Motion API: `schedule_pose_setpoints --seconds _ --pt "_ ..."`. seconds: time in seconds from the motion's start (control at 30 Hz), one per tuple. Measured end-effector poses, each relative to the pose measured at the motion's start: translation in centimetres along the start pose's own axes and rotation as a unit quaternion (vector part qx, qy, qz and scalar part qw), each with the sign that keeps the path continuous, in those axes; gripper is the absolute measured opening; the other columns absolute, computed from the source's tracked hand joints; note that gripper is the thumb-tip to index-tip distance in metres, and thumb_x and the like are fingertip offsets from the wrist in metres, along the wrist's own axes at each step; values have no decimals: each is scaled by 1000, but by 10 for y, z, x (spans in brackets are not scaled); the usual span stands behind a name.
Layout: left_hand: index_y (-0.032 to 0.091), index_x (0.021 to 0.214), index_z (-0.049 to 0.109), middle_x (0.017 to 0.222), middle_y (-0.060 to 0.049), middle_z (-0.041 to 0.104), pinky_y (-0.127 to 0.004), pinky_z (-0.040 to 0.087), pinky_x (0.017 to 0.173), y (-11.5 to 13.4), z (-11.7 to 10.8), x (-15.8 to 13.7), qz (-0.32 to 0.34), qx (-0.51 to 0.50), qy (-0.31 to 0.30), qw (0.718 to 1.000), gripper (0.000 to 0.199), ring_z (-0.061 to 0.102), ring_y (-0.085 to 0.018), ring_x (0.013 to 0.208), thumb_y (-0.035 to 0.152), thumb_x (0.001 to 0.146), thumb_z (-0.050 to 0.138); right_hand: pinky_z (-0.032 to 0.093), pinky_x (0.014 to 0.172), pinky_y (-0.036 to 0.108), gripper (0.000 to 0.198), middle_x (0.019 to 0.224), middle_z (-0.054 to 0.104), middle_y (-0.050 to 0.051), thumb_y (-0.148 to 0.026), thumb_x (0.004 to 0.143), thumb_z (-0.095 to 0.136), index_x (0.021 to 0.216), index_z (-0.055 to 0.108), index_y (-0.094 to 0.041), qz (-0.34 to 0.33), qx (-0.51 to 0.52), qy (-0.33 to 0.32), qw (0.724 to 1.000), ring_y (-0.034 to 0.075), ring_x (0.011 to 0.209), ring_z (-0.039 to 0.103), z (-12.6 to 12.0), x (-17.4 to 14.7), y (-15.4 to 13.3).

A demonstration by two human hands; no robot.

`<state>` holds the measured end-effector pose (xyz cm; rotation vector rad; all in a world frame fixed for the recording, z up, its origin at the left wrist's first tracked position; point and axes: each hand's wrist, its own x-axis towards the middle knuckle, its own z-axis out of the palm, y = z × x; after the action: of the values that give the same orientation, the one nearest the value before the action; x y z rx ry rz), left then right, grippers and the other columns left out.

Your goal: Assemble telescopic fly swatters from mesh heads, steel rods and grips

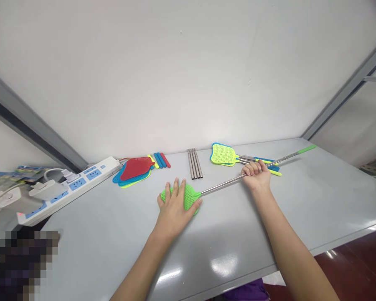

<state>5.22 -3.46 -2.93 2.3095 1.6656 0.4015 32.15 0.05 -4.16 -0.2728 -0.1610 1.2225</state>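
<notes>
A green fly swatter (189,198) with a long metal telescopic rod lies across the front of me, its green grip (307,149) pointing to the far right. My left hand (174,207) rests flat on the swatter's head with the fingers spread. Around the extended rod, about midway, the fingers of my right hand (256,173) are wrapped. Behind the right hand lies a stack of swatters, a yellow-green head (223,154) on top of a blue one, their rods and grips partly hidden. Several short metal rods (195,164) lie side by side near the wall.
At the back left, a red swatter head (137,168) overlaps blue and yellow ones, beside several loose grips (159,160). A white power strip (78,184) with plugs runs along the left of the grey table (113,242). A white wall (188,75) stands behind.
</notes>
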Motion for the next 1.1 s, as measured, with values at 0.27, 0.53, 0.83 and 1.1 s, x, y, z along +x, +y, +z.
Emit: schedule_pose_setpoints --seconds 0.27,0.53,0.83,1.1 --pt "22 129 23 136 -10 22 -52 12 92 0 0 -1 0 1 -10 1000 66 12 -32 123 59 75 26 21 29 20 32 36 18 -8 -21 78 36 50 20 -19 10 30 24 999 7 30 20 2 -1 2" --pt "22 128 25 134 -10 26 -52 10 93 -1 1 -1 5 -1 -8 1000 64 13 -32 123 59 75 24 21 29 20 32 36 17 -8 -20 77 36 50 19 -19 11 35 38 999 7 31 19 3 -1 2" --pt "23 128 23 134 -10 26 -52 12 93 -2 4 -1 13 7 2 1000 63 14 -29 123 58 76 25 21 29 20 32 37 15 -8 -20 77 37 50 19 -19 9 35 43 998 7 30 19 1 0 1" --pt "23 128 23 134 -11 25 -52 12 93 1 1 -1 16 6 0 1000 62 15 -28 123 57 76 25 21 29 20 31 38 14 -8 -20 77 36 50 20 -19 9 38 45 998 7 30 20 2 -1 2"
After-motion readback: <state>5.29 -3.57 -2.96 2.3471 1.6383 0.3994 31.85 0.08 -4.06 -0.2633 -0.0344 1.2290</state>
